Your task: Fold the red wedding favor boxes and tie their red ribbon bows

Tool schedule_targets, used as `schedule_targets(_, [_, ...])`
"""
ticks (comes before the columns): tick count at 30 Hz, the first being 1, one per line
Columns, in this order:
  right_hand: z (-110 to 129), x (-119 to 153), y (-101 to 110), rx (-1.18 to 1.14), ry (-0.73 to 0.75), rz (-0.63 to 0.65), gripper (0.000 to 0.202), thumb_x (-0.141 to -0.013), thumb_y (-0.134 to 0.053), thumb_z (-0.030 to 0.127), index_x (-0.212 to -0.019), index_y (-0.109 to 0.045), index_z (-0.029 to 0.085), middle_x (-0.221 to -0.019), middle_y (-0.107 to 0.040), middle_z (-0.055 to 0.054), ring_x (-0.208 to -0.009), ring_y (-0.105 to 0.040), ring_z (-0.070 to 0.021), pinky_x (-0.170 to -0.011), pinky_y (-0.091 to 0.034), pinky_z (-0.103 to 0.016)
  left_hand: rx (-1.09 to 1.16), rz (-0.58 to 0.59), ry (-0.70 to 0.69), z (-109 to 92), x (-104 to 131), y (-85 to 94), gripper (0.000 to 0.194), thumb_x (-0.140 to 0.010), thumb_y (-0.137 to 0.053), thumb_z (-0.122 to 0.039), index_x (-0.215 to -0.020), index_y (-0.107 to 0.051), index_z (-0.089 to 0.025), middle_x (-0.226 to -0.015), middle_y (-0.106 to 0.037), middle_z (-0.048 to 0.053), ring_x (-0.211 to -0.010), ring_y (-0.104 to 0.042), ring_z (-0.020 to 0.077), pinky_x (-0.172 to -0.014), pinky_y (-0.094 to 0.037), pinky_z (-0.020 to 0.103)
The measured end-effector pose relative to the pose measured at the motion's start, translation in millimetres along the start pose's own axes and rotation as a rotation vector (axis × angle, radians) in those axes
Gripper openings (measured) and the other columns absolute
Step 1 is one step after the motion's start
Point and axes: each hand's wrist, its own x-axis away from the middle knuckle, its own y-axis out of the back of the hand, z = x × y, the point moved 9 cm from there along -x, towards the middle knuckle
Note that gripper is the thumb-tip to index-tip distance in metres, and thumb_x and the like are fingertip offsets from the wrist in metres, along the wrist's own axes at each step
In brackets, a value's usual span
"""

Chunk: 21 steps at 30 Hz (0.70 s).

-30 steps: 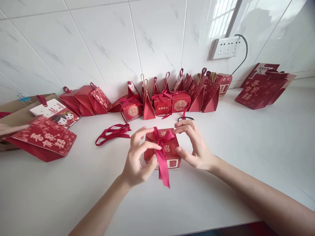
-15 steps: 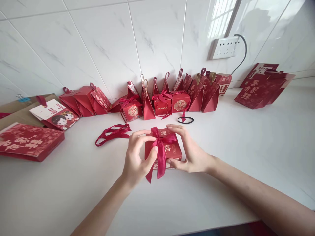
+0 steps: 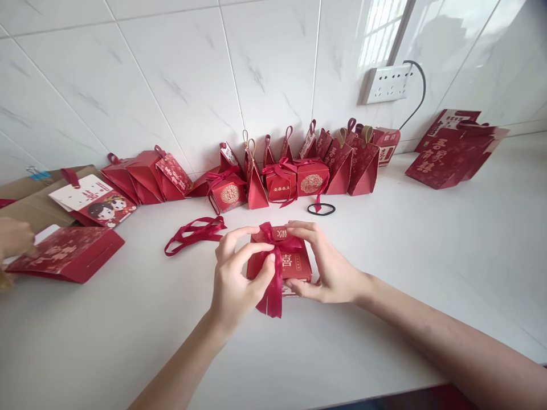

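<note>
A red gift box (image 3: 296,273) with pale lettering lies on the white counter before me, a glossy red ribbon (image 3: 276,285) tied round it in a bow. My left hand (image 3: 239,273) pinches the ribbon near its knot between thumb and fingertips. From the right, my right hand (image 3: 327,265) grips the box, fingers at its far edge and thumb at its near edge. The ribbon's tails hang together over the near side. A loose red ribbon (image 3: 194,233) lies on the counter to the left of the box.
Several red gift boxes (image 3: 277,185) line the tiled wall. A black hair tie (image 3: 321,209) lies in front of them. At the left, another person's hand (image 3: 17,239) touches a red paper bag (image 3: 72,250). More red bags (image 3: 448,151) stand at right, below a socket strip (image 3: 387,83).
Another person's hand has come in at the left, and the red bag there has shifted right. The ribbon's tails, spread before, now lie together. My hands keep nearly the same hold.
</note>
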Motion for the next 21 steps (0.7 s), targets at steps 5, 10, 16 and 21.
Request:
schedule_targets(5, [1, 0, 0, -0.004, 0.011, 0.005, 0.063, -0.085, -0.064, 0.038, -0.135, -0.03, 0.021, -0.127, -0.045, -0.016, -0.125, -0.043, -0.0302, -0.099, -0.047, -0.05, 0.04, 0.017, 0.051, 4, 0, -0.2, 0.007, -0.084, -0.061, -0.023, -0.077, -0.065, -0.023, -0.104, -0.06, 0.002, -0.102, -0.06, 0.0205, -0.094, -0.048, 0.041])
schedule_targets(10, [1, 1, 0, -0.012, 0.024, 0.002, 0.063, -0.085, -0.065, 0.037, -0.135, -0.031, 0.019, -0.127, -0.046, -0.017, -0.125, -0.043, -0.029, -0.1, -0.046, -0.048, 0.194, -0.008, 0.169, 17, 1, 3.0, 0.008, -0.085, -0.061, -0.025, -0.077, -0.063, -0.023, -0.101, -0.062, 0.002, -0.1, -0.061, 0.019, -0.083, -0.052, 0.033])
schedule_targets(16, [0, 0, -1, 0.007, 0.022, 0.008, 0.062, -0.086, -0.063, 0.037, -0.135, -0.031, 0.019, -0.127, -0.046, -0.017, -0.124, -0.044, -0.0297, -0.098, -0.047, -0.049, 0.423, -0.081, 0.325, 35, 1, 5.0, 0.009, -0.083, -0.063, -0.029, -0.078, -0.063, -0.021, -0.1, -0.065, 0.004, -0.103, -0.061, 0.0189, -0.078, -0.051, 0.029])
schedule_targets(21, [0, 0, -1, 0.017, 0.017, 0.015, 0.061, -0.086, -0.063, 0.037, -0.135, -0.03, 0.021, -0.127, -0.046, -0.017, -0.124, -0.045, -0.0306, -0.096, -0.049, -0.05, 0.497, -0.081, 0.336, 36, 0, 3.6, 0.01, -0.081, -0.062, -0.028, -0.074, -0.061, -0.021, -0.095, -0.065, 0.004, -0.102, -0.061, 0.0197, -0.086, -0.051, 0.033])
